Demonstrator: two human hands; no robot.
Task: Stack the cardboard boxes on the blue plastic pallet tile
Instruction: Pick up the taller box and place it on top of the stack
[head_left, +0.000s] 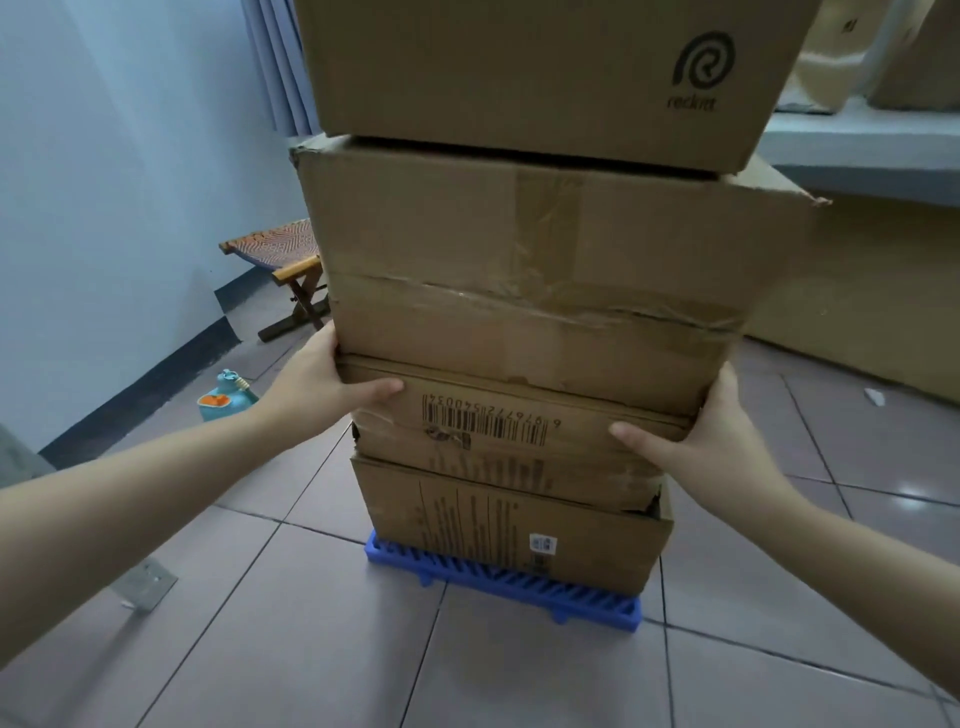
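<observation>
A tall stack of cardboard boxes stands on the blue plastic pallet tile (519, 584) on the floor. The bottom box (509, 535) carries printed text and a small label. On it lies a flatter box with a barcode (493, 436). Above that sits a big taped, creased box (519, 270), and a box with a round logo (545, 67) tops the stack. My left hand (332, 384) grips the left end of the barcode box, thumb on its front. My right hand (696, 436) grips its right end, thumb on the front too.
A folding stool with a woven seat (283, 260) stands by the left wall. A teal bottle (226, 397) sits on the tiled floor near the skirting. A metal plate (145, 584) lies on the floor at the left. More cardboard (883, 312) leans at the right under a shelf.
</observation>
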